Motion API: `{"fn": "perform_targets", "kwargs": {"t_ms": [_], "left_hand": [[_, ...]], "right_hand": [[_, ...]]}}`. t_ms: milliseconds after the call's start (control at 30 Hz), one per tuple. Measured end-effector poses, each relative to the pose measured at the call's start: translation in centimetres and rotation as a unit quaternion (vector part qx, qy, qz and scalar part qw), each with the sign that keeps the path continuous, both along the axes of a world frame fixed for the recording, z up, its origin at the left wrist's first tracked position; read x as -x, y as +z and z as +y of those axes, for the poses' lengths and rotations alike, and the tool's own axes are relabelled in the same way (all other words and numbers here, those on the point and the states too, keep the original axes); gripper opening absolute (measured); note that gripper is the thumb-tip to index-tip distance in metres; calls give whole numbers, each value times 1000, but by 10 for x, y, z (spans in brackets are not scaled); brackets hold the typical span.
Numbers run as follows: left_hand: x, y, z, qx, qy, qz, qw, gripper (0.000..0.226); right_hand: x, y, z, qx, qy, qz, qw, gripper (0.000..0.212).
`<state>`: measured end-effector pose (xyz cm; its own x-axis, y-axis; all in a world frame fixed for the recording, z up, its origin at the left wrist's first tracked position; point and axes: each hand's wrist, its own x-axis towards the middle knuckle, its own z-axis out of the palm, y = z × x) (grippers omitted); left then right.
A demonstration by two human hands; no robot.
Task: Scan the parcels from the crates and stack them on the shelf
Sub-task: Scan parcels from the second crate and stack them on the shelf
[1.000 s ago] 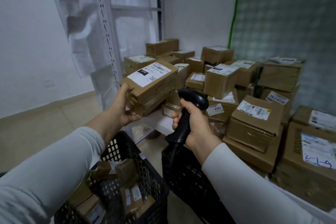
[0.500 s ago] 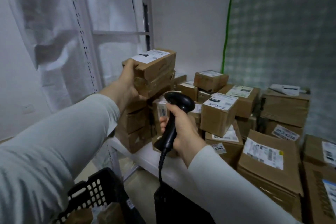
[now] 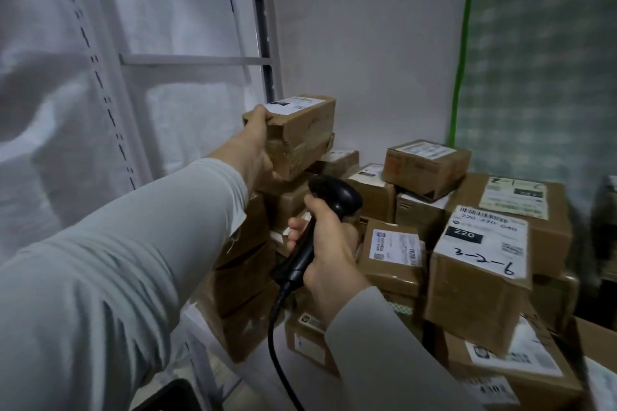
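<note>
While my left hand [image 3: 256, 147] grips the parcel [image 3: 305, 128] by its near end above the stacked boxes [image 3: 245, 280], my right hand [image 3: 329, 245] curls around the scanner [image 3: 337, 198], at five o'clock from the parcel.

Left hand [image 3: 257, 147] lifts the parcel [image 3: 300, 130] away from the scanner [image 3: 320, 227] | parcel now up over the left-hand stack [image 3: 243, 277] on the shelf [image 3: 260, 374] | I see the crate [image 3: 170, 394] shrink to a bottom corner.
</note>
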<state>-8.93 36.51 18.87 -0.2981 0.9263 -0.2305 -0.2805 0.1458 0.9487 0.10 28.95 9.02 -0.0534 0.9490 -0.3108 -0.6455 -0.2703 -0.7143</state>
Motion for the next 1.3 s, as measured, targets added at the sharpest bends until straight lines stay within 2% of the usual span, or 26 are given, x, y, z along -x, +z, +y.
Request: {"fn": "perform_targets", "kwargs": {"t_ms": [167,267,333,467,600,700,933,1067,1233,1300], "left_hand": [[6,-12,34,-9,18,23,1000,26],[14,-23,46,-28,18,33,999,29],[11,-19,27,-49,15,14,999,21],[7,-8,-24,-58,-3,14,998,35],[10,-8,-89,-46,9,-1,999,40],[25,-25,-133,-26,30,61,997,34],[73,-104,-237,39,43,132,990,29],[101,-173,-287,76,92,157,980,41],[148,-286,-329,185,138,241,943,11],[167,-332,-340,236,131,288,919,9]], "right_hand": [[-1,-10,11,-9,9,-8,1000,21],[-1,-12,9,-14,11,-16,1000,19],[1,-11,5,-19,13,-23,999,20],[3,-5,-18,-34,31,-41,998,20],[3,0,-58,-52,80,-98,991,24],[8,-7,-95,-59,121,-149,980,20],[27,-54,-170,-55,237,-276,930,29],[39,-104,-205,-57,302,-314,898,14],[54,-174,-236,-31,376,-328,866,8],[63,-202,-239,-21,385,-347,855,8]]}}
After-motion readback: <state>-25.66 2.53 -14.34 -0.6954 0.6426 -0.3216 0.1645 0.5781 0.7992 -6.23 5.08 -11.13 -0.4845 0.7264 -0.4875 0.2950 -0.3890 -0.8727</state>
